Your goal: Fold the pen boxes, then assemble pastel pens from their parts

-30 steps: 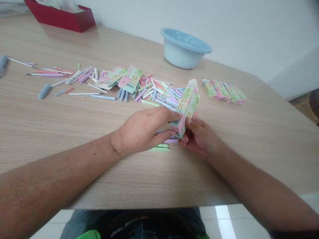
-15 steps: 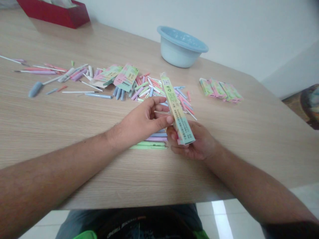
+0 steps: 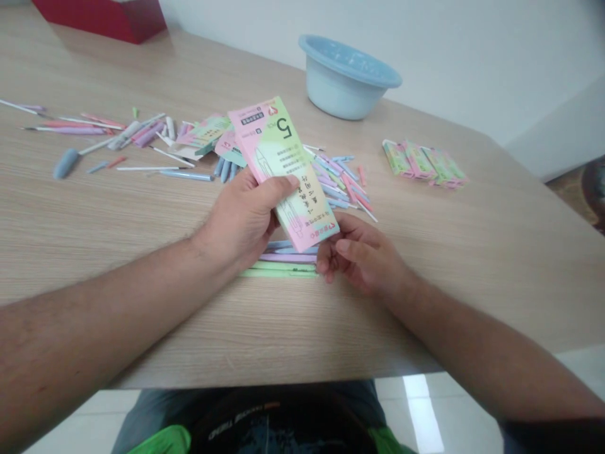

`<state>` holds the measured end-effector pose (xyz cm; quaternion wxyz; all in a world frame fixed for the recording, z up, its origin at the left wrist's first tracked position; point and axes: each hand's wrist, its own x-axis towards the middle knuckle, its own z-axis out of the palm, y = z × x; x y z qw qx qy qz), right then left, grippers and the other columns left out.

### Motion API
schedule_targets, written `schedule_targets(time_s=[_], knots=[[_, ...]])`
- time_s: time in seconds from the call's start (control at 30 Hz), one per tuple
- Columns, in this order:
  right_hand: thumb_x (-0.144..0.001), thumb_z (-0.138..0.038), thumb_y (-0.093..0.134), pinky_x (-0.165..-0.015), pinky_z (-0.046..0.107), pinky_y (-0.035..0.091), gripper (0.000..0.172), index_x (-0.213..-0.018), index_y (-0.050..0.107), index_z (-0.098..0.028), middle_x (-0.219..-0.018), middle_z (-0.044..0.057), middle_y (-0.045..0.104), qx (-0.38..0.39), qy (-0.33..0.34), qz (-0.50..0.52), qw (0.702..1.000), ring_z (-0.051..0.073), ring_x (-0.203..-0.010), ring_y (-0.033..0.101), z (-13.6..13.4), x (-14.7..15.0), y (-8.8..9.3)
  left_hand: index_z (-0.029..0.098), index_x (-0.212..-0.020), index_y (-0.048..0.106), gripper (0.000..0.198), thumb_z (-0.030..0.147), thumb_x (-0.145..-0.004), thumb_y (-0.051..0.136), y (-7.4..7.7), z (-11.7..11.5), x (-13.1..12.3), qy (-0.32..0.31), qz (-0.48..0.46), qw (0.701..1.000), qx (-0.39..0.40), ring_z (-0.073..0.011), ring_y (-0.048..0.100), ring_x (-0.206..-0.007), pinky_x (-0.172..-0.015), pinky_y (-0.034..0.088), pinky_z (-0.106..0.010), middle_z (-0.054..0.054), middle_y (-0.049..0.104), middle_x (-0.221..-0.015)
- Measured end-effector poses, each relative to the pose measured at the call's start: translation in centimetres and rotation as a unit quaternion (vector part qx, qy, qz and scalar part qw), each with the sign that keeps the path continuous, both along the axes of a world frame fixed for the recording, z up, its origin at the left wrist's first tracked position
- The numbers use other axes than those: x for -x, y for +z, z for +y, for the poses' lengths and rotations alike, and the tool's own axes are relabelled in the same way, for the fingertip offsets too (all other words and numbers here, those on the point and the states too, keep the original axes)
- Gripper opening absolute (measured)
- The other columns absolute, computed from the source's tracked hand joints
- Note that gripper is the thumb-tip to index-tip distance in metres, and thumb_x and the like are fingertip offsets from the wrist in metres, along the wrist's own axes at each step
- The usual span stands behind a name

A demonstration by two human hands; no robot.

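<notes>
A pen box in pink, green and yellow, with a large 5 and a pen outline on its face, is in my left hand. The thumb presses on its printed front; the fingers are hidden behind it. By the box's lower right corner is my right hand, its fingers loosely bent and apart, with nothing visible in them. Beneath the hands lie several pens in green, purple and blue, side by side on the table.
Behind the box, loose pastel pen parts are heaped. Flat printed boxes and more pens lie to the left. A blue basin stands at the back, a red box far left. Several small packs sit at the right.
The box has turned from its narrow side to its broad printed face. My left hand now grips it, while my right hand has let go and stays near its lower end.
</notes>
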<state>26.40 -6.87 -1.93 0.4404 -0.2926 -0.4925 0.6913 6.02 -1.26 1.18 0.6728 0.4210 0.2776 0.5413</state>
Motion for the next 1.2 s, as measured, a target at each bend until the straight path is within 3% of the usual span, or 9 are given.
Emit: schedule_targets(time_s=[0.13,0.27,0.37,0.43,0.7,0.9,1.07,1.2], knots=[[-0.098,-0.053,0.088,-0.053,0.021,0.061,0.039,-0.118,0.075,-0.023,-0.081,-0.001,0.078,-0.011,-0.029,-0.055,0.998,0.013,-0.063,0.072,-0.1,0.2,-0.4,0.019,-0.122,0.07,0.037,0.027,-0.086,0.077,-0.5,-0.1,-0.1,-0.039,0.022,0.999,0.003,-0.0367,0.082,-0.1,-0.08,0.075,-0.053,-0.011,0.081,-0.105],[-0.101,-0.057,0.084,-0.051,0.021,0.058,0.037,-0.105,0.075,-0.021,-0.077,-0.001,0.076,0.017,-0.037,-0.106,0.994,0.011,-0.057,0.068,-0.4,0.6,-0.6,0.017,-0.127,0.071,0.044,0.028,-0.085,0.074,-0.4,-0.9,0.2,-0.149,0.008,0.989,0.024,-0.0341,0.081,-0.081,-0.061,0.072,-0.051,-0.015,0.082,-0.109],[-0.098,-0.061,0.086,-0.051,0.021,0.058,0.042,-0.101,0.073,-0.021,-0.073,-0.001,0.076,0.02,-0.029,-0.105,0.994,0.012,-0.056,0.068,-0.6,0.8,-0.4,0.015,-0.124,0.073,0.041,0.037,-0.089,0.075,-0.1,-1.3,0.3,-0.248,0.001,0.968,0.038,-0.0333,0.079,-0.073,-0.059,0.071,-0.054,-0.016,0.082,-0.103],[-0.098,-0.06,0.087,-0.051,0.02,0.059,0.042,-0.101,0.074,-0.02,-0.073,-0.001,0.077,0.02,-0.015,-0.094,0.995,0.011,-0.055,0.068,-0.7,0.9,-0.3,0.017,-0.116,0.074,0.034,0.042,-0.092,0.075,0.0,-1.5,0.4,-0.27,-0.001,0.962,0.044,-0.0313,0.077,-0.069,-0.058,0.071,-0.053,-0.015,0.081,-0.097],[-0.096,-0.043,0.092,-0.053,0.018,0.06,0.03,-0.105,0.073,-0.021,-0.078,-0.003,0.079,0.02,0.015,-0.047,0.999,0.01,-0.058,0.07,-0.7,1.2,-0.2,0.019,-0.111,0.069,0.037,0.047,-0.091,0.082,0.0,-1.6,0.3,-0.222,-0.014,0.972,0.073,-0.0278,0.075,-0.061,-0.05,0.068,-0.049,-0.012,0.082,-0.1],[-0.093,-0.036,0.091,-0.052,0.02,0.058,0.032,-0.113,0.07,-0.023,-0.078,-0.004,0.077,0.034,0.005,-0.048,0.998,0.012,-0.061,0.069,-0.9,1.6,0.2,0.021,-0.119,0.068,0.039,0.05,-0.094,0.078,-0.1,-2.2,0.1,-0.197,0.014,0.98,0.028,-0.0255,0.074,-0.057,-0.05,0.067,-0.045,-0.009,0.081,-0.096],[-0.091,-0.022,0.08,-0.049,0.02,0.055,0.019,-0.107,0.069,-0.024,-0.073,-0.005,0.074,0.045,-0.029,-0.057,0.997,0.012,-0.057,0.065,-1.0,1.9,0.4,0.023,-0.117,0.065,0.039,0.051,-0.094,0.08,0.0,-2.3,0.0,-0.173,0.023,0.985,0.01,-0.0272,0.074,-0.059,-0.05,0.066,-0.044,-0.005,0.076,-0.086],[-0.088,-0.02,0.078,-0.049,0.02,0.057,0.022,-0.109,0.069,-0.023,-0.077,-0.004,0.075,0.036,-0.001,-0.017,0.999,0.013,-0.062,0.068,-1.0,2.0,0.5,0.024,-0.113,0.062,0.041,0.056,-0.095,0.08,0.0,-2.2,0.1,-0.147,0.049,0.988,-0.019,-0.026,0.074,-0.06,-0.047,0.062,-0.039,-0.003,0.072,-0.084]])
